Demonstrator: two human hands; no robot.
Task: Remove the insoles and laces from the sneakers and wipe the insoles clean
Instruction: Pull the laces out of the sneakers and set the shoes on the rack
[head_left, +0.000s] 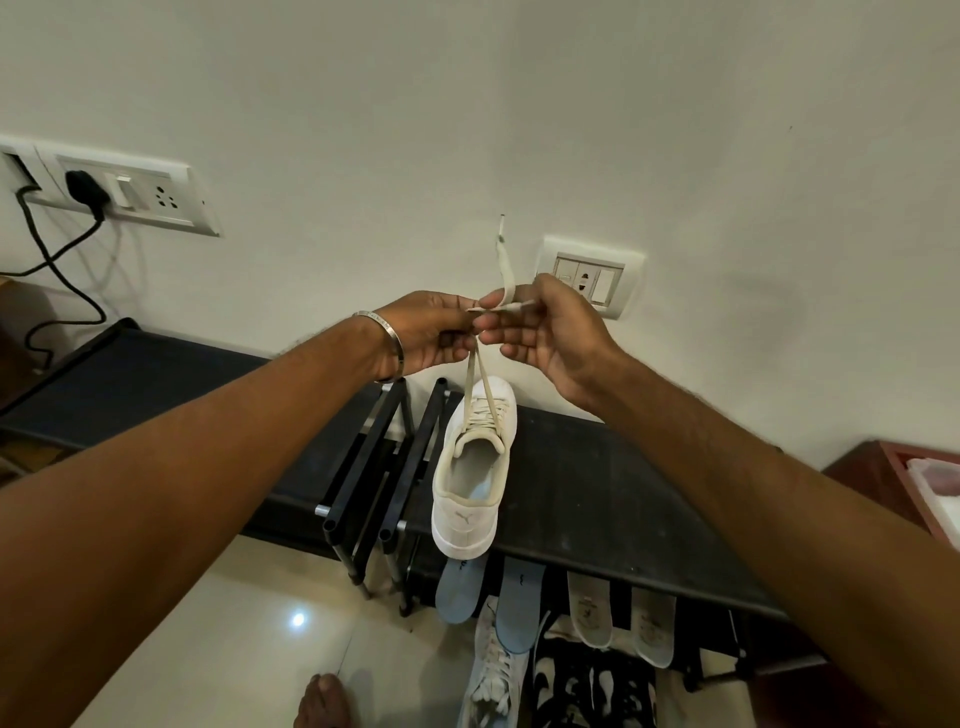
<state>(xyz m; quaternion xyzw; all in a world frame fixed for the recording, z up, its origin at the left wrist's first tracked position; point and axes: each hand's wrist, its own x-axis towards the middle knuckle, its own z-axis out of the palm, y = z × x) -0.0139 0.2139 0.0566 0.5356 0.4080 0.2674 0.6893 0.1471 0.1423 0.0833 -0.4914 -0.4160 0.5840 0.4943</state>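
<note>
Both hands meet above the white sneaker (475, 470), each closed in a pinch on the cream lace (506, 275). The left hand (431, 332), with a metal bangle (387, 343) at its wrist, nips the lace between thumb and forefinger, its other fingers curled beneath. The right hand (540, 327) pinches the same lace just beside it, fingertips of the two hands almost touching. One free end of the lace curls up above the grip, its tip standing against the wall (467, 104). Two strands run down from the hands, drawn taut, to the top eyelets; lower rows of lacing are still threaded.

The sneaker stands on the black top of a shoe rack (597, 478), toe toward the wall, heel jutting over the near edge. The mouth of the sneaker is open, and a pale lining shows inside. To the right, the rack top lies bare as far as a reddish cabinet (872, 467); to the left, a narrow gap with black tubes separates it from a second black rack (130, 384).

Under the near edge, four insoles lean: two blue insoles (460, 587) at the left, two white insoles (589, 608) to their right. On the tiled floor (234, 623) below lie another white sneaker (493, 670), still laced, and a black-and-white pair (592, 686). A bare foot (322, 701) shows at the near edge. On the wall are a socket plate (589, 278) behind the right hand and a switchboard (130, 195) far left with a black plug and cable.
</note>
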